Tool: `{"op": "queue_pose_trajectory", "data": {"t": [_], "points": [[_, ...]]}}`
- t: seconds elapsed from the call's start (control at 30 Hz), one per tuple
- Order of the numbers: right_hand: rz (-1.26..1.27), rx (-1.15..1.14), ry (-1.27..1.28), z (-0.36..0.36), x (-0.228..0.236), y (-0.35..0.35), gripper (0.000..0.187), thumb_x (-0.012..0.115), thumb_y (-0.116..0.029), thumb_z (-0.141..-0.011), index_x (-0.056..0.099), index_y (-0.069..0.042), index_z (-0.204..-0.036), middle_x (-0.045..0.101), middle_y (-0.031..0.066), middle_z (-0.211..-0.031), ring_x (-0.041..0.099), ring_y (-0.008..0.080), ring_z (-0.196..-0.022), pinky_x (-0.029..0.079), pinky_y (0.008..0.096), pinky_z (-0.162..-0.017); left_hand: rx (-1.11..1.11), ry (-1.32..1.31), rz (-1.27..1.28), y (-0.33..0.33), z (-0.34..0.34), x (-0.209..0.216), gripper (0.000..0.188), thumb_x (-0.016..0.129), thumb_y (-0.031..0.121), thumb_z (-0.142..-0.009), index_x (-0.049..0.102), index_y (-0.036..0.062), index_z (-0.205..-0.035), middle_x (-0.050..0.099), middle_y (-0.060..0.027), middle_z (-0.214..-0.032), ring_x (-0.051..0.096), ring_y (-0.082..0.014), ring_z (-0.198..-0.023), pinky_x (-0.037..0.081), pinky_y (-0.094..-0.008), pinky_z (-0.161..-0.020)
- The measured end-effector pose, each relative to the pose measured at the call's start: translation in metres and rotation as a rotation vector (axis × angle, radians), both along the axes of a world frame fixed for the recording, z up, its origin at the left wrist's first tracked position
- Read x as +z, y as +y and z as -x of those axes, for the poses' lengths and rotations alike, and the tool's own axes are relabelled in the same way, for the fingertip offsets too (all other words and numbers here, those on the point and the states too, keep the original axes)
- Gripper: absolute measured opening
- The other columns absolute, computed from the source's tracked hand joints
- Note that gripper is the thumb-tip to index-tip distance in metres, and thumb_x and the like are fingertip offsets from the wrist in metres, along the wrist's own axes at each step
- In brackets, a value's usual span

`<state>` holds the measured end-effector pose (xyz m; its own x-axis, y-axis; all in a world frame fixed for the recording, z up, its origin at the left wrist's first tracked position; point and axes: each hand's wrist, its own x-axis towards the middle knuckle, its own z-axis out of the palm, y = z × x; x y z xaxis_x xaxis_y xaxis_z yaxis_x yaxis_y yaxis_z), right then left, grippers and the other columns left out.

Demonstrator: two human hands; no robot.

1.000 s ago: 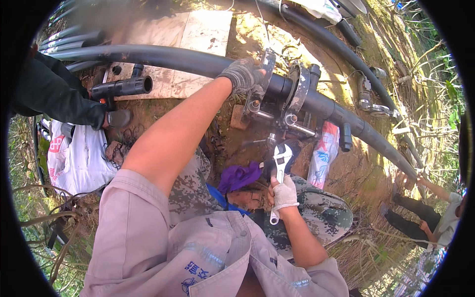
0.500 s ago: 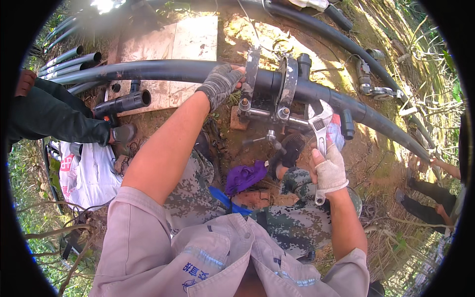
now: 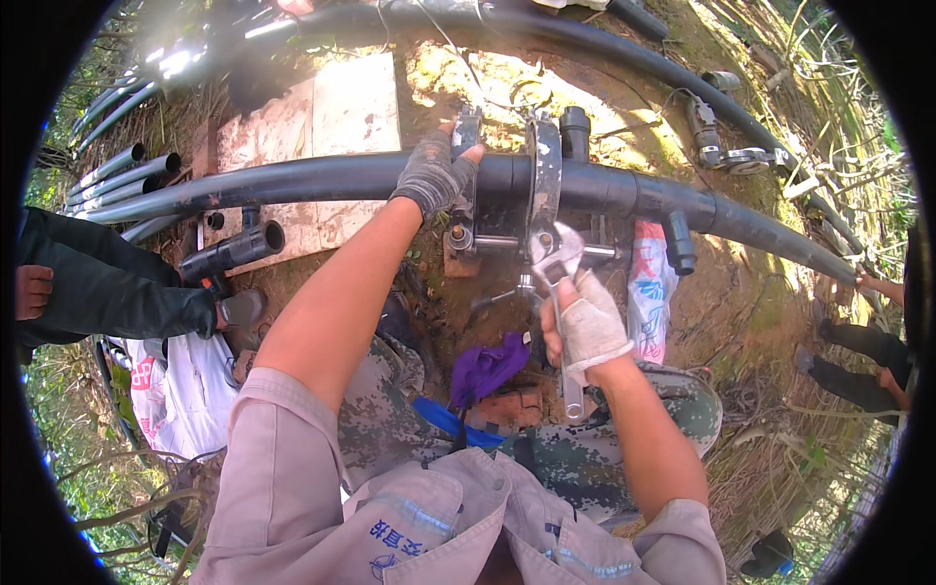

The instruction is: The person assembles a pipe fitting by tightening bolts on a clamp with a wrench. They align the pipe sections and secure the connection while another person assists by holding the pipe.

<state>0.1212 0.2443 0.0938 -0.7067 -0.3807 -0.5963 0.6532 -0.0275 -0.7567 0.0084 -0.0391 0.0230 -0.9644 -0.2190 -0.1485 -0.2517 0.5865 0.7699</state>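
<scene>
A long black plastic pipe (image 3: 322, 177) runs across in front of me, held in a metal pipe clamp with two upright rings. My left hand (image 3: 435, 175), in a grey glove, grips the clamp's left ring (image 3: 466, 131) where it meets the pipe; its far fingers are partly hidden. In my right hand (image 3: 591, 330), in a whitish glove, is a silver adjustable wrench (image 3: 571, 392), head up. Its jaw lies at the bolt below the right ring (image 3: 544, 180); whether it grips the bolt I cannot tell. Below the rings, steel rods (image 3: 497, 242) join the clamp.
A purple cloth (image 3: 489, 370) and bricks lie between my knees. A black pipe tee (image 3: 232, 250) is near a person's legs at the left. Wooden boards (image 3: 356, 107) lie beyond the pipe. At the right, another person's hand (image 3: 864, 281) touches the pipe's end.
The wrench and my right hand have moved left, from beside the rod's right end to the bolt under the right ring. My left hand stays at the left ring. The view has shifted slightly.
</scene>
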Motion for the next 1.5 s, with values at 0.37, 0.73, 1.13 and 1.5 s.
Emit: {"op": "queue_pose_trajectory", "data": {"t": [0.37, 0.73, 1.13, 1.5], "points": [[-0.212, 0.307, -0.144, 0.011, -0.048, -0.073, 0.026, 0.05, -0.034, -0.107, 0.051, -0.008, -0.101, 0.054, 0.0046, -0.06, 0.048, 0.015, -0.044, 0.037, 0.0303, -0.042, 0.104, -0.001, 0.054, 0.007, 0.02, -0.016, 0.078, 0.06, 0.052, -0.097, 0.034, 0.0077, -0.155, 0.054, -0.0292, -0.142, 0.053, -0.0407, -0.133, 0.041, -0.043, -0.111], [-0.357, 0.385, -0.2, 0.037, -0.031, -0.091, 0.025, 0.052, -0.034, -0.107, 0.051, -0.01, -0.1, 0.052, 0.0049, -0.062, 0.047, 0.0163, -0.046, 0.036, 0.0322, -0.042, 0.154, 0.044, 0.049, 0.012, 0.021, -0.018, 0.074, 0.066, 0.044, -0.094, 0.038, 0.0097, -0.153, 0.056, -0.0286, -0.139, 0.055, -0.0401, -0.13, 0.042, -0.0439, -0.109], [0.208, 0.033, -0.186, -0.019, -0.082, -0.098, 0.023, 0.046, -0.033, -0.109, 0.047, -0.011, -0.114, 0.043, 0.0035, -0.061, 0.041, 0.0145, -0.04, 0.032, 0.0308, -0.037, 0.25, 0.363, -0.062, 0.027, 0.022, -0.024, 0.047, 0.071, 0.023, -0.086, 0.063, 0.0103, -0.13, 0.067, -0.0176, -0.12, 0.065, -0.0325, -0.11, 0.05, -0.0402, -0.1], [0.354, -0.515, -0.178, -0.079, -0.115, -0.184, 0.034, 0.049, -0.04, -0.108, 0.051, -0.008, -0.119, 0.049, 0.0046, -0.065, 0.045, 0.0172, -0.041, 0.039, 0.0314, -0.039, 0.245, 0.362, -0.075, 0.026, 0.022, -0.025, 0.042, 0.072, 0.021, -0.087, 0.064, 0.0126, -0.127, 0.069, -0.015, -0.116, 0.067, -0.0294, -0.107, 0.051, -0.0383, -0.097]]}}
